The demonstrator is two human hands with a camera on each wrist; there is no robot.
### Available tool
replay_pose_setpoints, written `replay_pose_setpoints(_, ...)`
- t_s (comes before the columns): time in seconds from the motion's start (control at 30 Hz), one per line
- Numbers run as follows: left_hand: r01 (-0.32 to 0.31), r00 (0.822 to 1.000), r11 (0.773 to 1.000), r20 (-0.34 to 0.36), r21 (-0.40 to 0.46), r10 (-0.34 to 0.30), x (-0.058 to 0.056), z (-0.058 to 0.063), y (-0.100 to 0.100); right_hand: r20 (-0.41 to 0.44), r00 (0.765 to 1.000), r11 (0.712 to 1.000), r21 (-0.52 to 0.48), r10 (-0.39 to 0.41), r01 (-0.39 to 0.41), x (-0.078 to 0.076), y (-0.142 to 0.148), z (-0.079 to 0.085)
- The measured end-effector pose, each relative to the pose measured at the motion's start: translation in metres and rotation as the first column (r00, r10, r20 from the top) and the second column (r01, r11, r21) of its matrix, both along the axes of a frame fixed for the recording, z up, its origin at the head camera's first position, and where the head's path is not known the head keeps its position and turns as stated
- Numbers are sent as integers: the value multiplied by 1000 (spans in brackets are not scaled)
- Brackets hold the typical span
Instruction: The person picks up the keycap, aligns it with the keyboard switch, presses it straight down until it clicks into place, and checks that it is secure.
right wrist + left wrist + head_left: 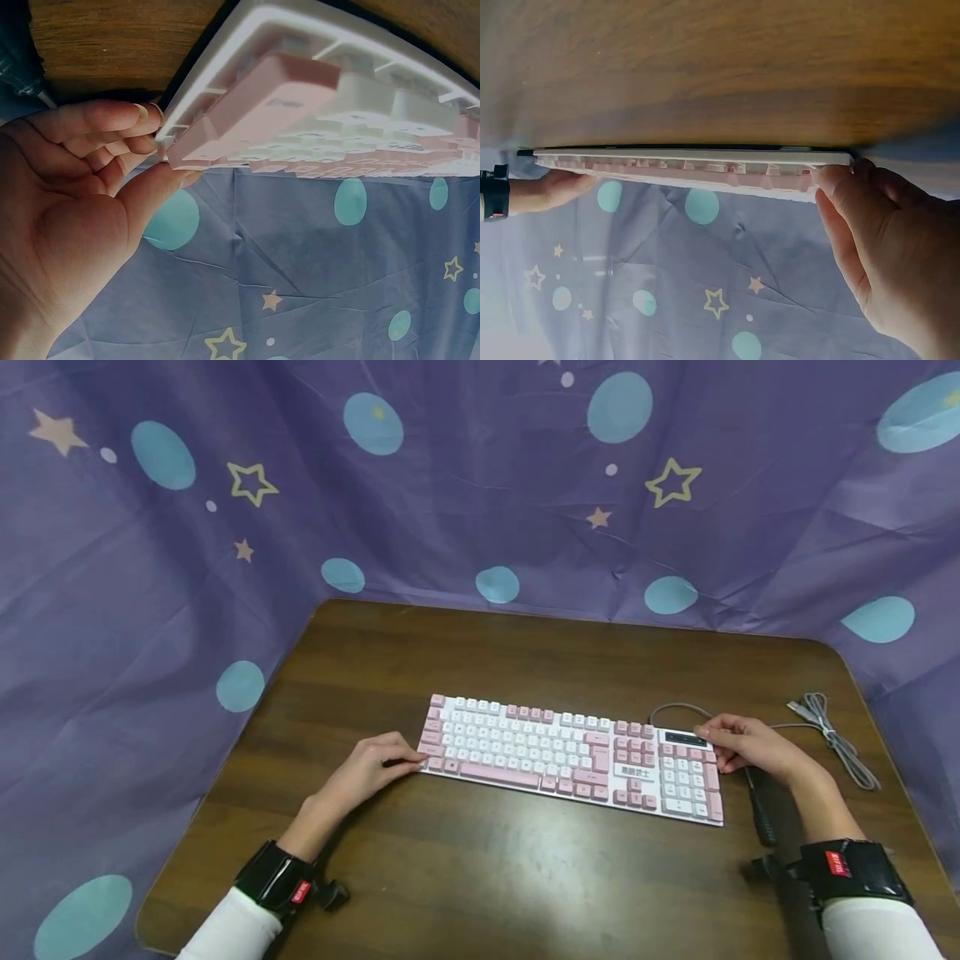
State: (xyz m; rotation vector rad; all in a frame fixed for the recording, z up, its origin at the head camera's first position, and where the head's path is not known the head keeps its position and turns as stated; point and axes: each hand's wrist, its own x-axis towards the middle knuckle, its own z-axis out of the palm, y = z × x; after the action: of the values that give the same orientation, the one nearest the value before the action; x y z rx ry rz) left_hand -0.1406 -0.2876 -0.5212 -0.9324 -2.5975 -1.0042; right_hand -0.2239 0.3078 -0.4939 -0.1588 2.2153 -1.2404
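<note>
A white full-size keyboard [517,747] with pink and white keys lies at a slight slant over the brown table, its number pad to the right. At its front left corner, my left hand [371,770] pinches the edge between thumb and fingers. My right hand [757,747] grips the right edge near the back corner, thumb on top beside the dark strip. Seen from the left wrist, the keyboard's side [705,169] is close along the tabletop, with the left thumb on the corner. In the right wrist view, the right fingers [112,116] curl at the keyboard's edge.
A bundled grey cable [843,747] with a USB plug [799,711] lies on the table [480,877] to the right. A black ribbed piece [762,818] sits by the right forearm. Behind the table hangs a purple patterned cloth [465,502].
</note>
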Motion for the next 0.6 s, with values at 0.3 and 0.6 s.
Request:
replay_pose_setpoints(0.3, -78, 993, 995, 92, 60, 72, 1, 3, -4, -27, 999, 999, 22, -25, 25, 1, -6, -4)
replay_pose_setpoints(0.6, -189, 978, 976, -105, -105, 178, 10, 30, 11, -261, 965, 965, 258, 18, 52, 4, -43, 9)
